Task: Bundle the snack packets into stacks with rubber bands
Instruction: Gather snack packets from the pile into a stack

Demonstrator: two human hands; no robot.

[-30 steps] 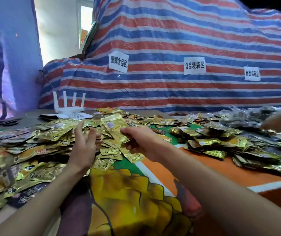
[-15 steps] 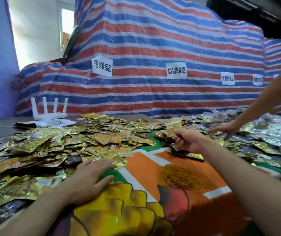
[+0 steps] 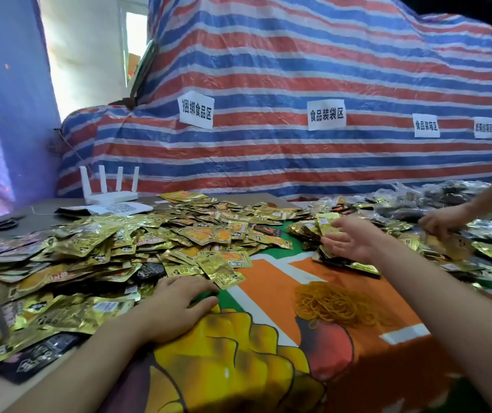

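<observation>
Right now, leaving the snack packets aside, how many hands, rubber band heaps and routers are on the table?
Hands: 3, the left hand, the right hand and another person's hand
Rubber band heap: 1
White router: 1
Total: 5

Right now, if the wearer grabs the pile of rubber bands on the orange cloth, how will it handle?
The rubber bands look thin and loosely tangled, so a pinch would probably lift a floppy clump rather than one. They seem light; loose strands at the edge may drop off. Lying flat on the cloth, they likely won't roll.
</observation>
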